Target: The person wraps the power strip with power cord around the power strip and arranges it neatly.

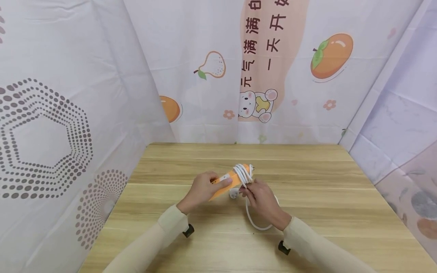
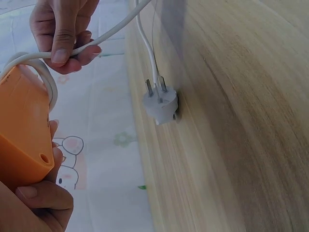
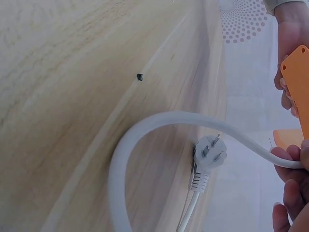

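An orange power strip (image 1: 235, 179) is tilted above the wooden table, and my left hand (image 1: 203, 186) grips it by its near end. Several turns of white cord (image 1: 241, 174) wrap around its far end. My right hand (image 1: 262, 198) pinches the cord close to those turns, as the left wrist view shows with thumb and fingers on it. From there a loose loop of cord hangs below the right hand. The white three-pin plug (image 2: 161, 104) lies on the tabletop, between and below the hands, its prongs bare.
The wooden table (image 1: 222, 250) reaches back to a hanging cloth (image 1: 191, 34) printed with fruit and characters. Patterned cloths also hang at the left (image 1: 112, 76) and right (image 1: 392, 113). A small dark mark (image 3: 140, 77) shows on the tabletop.
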A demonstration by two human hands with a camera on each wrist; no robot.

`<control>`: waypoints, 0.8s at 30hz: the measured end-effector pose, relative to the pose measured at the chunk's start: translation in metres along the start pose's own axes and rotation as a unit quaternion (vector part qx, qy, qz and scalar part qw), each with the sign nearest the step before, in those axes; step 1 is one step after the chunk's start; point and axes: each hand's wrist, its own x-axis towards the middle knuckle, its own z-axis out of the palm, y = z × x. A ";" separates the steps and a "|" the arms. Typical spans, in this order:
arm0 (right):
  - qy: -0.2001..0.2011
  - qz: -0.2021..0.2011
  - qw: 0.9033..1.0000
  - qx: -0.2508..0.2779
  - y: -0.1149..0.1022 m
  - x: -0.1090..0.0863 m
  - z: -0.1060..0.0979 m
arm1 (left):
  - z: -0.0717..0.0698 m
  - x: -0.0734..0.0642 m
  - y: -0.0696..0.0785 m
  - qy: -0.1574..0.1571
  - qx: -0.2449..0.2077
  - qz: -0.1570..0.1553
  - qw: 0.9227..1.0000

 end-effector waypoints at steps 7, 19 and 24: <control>-0.021 0.013 0.999 0.027 -0.001 -0.001 -0.003 | -0.001 -0.001 0.000 0.006 -0.006 -0.008 1.000; -0.065 0.061 0.996 0.023 0.011 -0.003 0.001 | -0.006 -0.003 0.001 -0.025 -0.031 0.014 0.999; -0.060 0.031 0.998 -0.005 0.017 -0.002 0.001 | -0.009 -0.004 -0.002 -0.079 -0.049 0.047 0.995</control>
